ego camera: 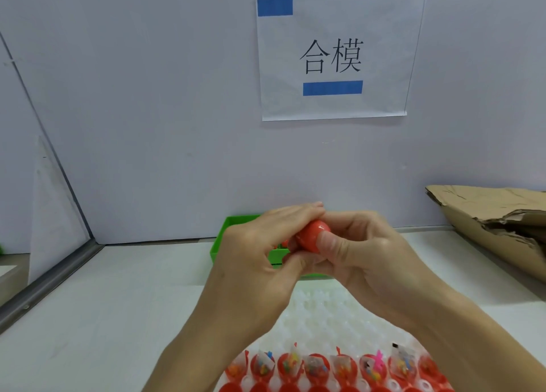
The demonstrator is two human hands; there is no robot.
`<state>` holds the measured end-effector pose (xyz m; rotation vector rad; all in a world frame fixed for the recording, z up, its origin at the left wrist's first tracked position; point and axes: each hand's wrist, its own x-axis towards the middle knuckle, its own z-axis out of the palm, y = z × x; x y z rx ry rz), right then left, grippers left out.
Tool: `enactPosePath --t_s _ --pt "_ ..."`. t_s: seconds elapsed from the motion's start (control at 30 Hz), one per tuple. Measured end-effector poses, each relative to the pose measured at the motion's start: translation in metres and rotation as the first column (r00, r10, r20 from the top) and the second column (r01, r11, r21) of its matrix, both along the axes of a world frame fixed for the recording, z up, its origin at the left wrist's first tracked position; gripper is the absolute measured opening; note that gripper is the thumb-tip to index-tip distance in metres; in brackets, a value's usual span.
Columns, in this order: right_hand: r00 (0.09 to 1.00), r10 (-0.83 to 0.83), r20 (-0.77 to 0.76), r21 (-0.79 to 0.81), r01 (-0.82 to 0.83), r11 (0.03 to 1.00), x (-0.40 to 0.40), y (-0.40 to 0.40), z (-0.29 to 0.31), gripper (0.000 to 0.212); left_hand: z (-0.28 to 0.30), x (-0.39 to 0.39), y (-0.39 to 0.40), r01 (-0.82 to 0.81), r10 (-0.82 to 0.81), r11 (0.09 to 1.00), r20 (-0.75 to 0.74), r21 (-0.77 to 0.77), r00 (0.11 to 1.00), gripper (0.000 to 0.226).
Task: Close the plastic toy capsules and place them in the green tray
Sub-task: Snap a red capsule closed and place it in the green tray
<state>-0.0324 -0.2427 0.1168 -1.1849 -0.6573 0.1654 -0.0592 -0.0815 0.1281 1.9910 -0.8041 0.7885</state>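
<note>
I see both hands, left (260,244) and right (363,249), curled tight round one glossy red plastic capsule (311,233), above the green plastic tray (220,244) on the white bench (118,303).

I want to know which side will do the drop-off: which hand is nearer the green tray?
Left. The left hand is in front of the green tray, covering its near left part, while the right hand is further right. Both hold the red capsule.
</note>
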Motion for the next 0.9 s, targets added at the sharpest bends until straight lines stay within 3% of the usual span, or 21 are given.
enactPosePath --t_s 0.1,0.23,0.47,0.6,0.73,0.9 --pt "0.991 -0.113 0.076 -0.045 0.116 0.992 0.000 0.002 -0.003 0.021 0.000 0.001 0.002 -0.002 0.001 1.000 0.043 0.031 0.999 0.048" --pt "0.981 -0.118 0.156 -0.092 0.134 0.987 0.002 -0.001 -0.001 0.024 -0.005 0.005 -0.001 -0.094 0.090 0.995 0.181 0.015 0.979 0.040" --pt "0.988 0.152 -0.008 0.002 -0.152 0.988 -0.001 -0.003 0.006 0.022 -0.014 0.010 0.001 -0.193 0.148 0.977 0.353 0.095 0.924 0.040" --pt "0.990 0.136 -0.026 0.017 -0.135 0.991 -0.001 0.000 0.005 0.022 -0.014 0.011 0.000 -0.206 0.149 0.972 0.384 0.111 0.911 0.032" --pt "0.999 0.030 0.015 0.029 -0.030 0.999 -0.003 0.004 0.003 0.026 -0.014 0.009 -0.004 -0.122 0.109 0.992 0.294 0.025 0.950 0.032" --pt "0.972 -0.199 0.128 -0.049 0.206 0.977 -0.002 0.004 -0.002 0.019 -0.013 0.005 -0.005 -0.025 0.027 0.999 0.103 -0.024 0.994 0.057"
